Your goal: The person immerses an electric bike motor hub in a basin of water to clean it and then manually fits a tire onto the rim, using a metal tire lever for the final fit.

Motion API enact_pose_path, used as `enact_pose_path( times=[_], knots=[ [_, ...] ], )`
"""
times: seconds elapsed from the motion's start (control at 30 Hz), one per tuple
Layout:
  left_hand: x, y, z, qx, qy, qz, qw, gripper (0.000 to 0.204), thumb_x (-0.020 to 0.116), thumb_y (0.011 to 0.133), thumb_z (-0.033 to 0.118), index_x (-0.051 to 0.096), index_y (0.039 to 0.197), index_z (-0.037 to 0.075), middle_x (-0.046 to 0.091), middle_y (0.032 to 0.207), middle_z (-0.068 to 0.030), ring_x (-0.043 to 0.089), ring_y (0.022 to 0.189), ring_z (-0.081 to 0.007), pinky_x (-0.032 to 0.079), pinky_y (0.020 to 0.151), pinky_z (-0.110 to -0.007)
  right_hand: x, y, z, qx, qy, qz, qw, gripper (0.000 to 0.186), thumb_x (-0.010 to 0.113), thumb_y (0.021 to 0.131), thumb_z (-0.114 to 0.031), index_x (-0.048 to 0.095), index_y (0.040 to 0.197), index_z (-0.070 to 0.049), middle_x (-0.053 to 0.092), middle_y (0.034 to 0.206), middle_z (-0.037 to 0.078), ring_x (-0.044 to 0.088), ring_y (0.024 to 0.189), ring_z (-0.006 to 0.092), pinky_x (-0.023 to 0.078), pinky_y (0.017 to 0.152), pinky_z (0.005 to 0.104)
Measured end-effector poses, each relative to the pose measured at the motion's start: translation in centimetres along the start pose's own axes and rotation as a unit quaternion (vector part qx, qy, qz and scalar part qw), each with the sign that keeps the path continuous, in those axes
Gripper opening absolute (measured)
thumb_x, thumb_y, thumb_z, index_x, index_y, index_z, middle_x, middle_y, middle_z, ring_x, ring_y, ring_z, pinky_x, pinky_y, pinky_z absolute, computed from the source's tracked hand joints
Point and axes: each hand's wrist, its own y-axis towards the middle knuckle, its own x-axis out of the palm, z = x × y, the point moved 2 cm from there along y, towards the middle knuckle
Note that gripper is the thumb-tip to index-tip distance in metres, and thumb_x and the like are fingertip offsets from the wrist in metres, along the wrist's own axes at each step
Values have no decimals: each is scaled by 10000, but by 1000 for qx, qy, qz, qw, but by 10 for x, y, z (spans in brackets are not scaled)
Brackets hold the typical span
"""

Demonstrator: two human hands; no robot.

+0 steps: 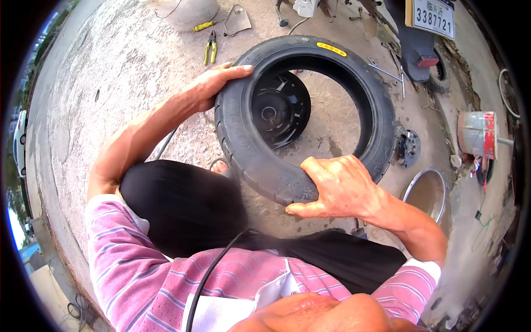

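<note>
A black rubber tyre (243,127) with a yellow label stands in front of me, held between both hands. My left hand (224,80) grips its far left side, the thumb lying over the sidewall and the fingers hidden behind the tread. On the near right, my right hand (343,185) is wrapped over the tyre's edge, thumb on the outer tread and fingers reaching into the opening. Through the opening a black wheel rim (282,110) shows on the ground, partly covered by the tyre's left side.
Pliers with yellow handles (211,48) and a yellow-handled screwdriver (204,26) lie beyond the tyre. To the right are a black hub part (409,148), a metal basin (426,191) and a red and white bucket (477,134). A vehicle's rear mudguard (406,47) hangs at the far right.
</note>
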Motion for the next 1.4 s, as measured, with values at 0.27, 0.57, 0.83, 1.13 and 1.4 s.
enact_pose_path(
  times=[0.27, 0.57, 0.83, 1.13, 1.4],
  knots=[
    [-63, -28, -15, 136, 51, 60, 988, 927, 822, 861, 348, 311, 1518, -60, 621, 1266, -221, 689, 1073, -244, 594, 920, -358, 55, 48, 18, -57, -34, -18, 998, 633, 855, 707, -518, 558, 927, -5, 654, 721, 190, 681, 706, 403, 546, 628, 481],
    [-93, -18, -23, 148, 143, 111, 972, 1022, 805, 849, 449, 274, 1548, -75, 545, 1380, -284, 644, 1158, -287, 548, 983, -372, 73, 81, 24, -34, -67, -33, 997, 572, 873, 726, -448, 595, 921, 12, 687, 800, 180, 714, 791, 361, 574, 749, 458],
    [-128, 0, -60, 117, 155, 100, 976, 1000, 775, 861, 522, 312, 1548, -38, 539, 1390, -274, 594, 1231, -280, 498, 1043, -361, 99, 96, 26, -46, -38, -72, 996, 566, 844, 776, -426, 601, 1004, 32, 697, 887, 207, 706, 858, 360, 566, 803, 457],
    [-131, 8, -67, 100, 179, 110, 973, 973, 687, 903, 609, 306, 1551, -8, 501, 1410, -299, 581, 1257, -341, 505, 1056, -406, 100, 88, 40, -68, 23, 2, 997, 555, 817, 785, -328, 612, 1179, 5, 664, 996, 173, 648, 959, 342, 515, 878, 456],
    [-137, 2, -70, 135, 183, 106, 968, 858, 644, 977, 517, 298, 1547, -23, 544, 1386, -283, 661, 1168, -285, 590, 953, -349, 39, 97, 114, 97, 107, 257, 956, 389, 771, 885, -193, 656, 1216, -23, 708, 1109, 118, 680, 1074, 252, 518, 925, 347]
  ],
)
